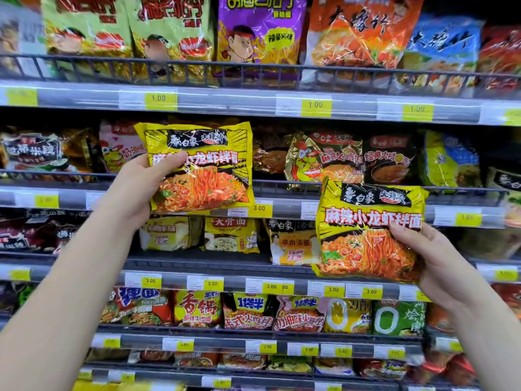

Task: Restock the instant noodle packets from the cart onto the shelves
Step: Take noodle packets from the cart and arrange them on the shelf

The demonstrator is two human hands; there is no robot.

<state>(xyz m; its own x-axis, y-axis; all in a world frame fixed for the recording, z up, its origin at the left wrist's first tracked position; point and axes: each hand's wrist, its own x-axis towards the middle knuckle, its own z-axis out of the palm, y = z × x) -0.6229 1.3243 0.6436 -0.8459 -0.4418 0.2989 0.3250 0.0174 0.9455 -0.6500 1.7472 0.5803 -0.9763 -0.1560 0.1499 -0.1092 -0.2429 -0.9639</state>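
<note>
Item: two yellow crinkled plastic instant noodle packets, printed with orange noodles, both upright, faces toward the viewer.

Upper packet [197,167]: gripped at its left edge by the left hand [135,187], thumb across the front, other fingers behind. It stands level with the second shelf's dark wire rail [270,186], before a dim gap in that row.

Lower packet [369,232]: gripped at its right edge by the right hand [434,261], thumb on front; held lower and further right, overlapping the grey price strip [282,207].

Judgement: left hand nearer the gap; its packet likely goes in first, pushed straight back over the rail.
</note>
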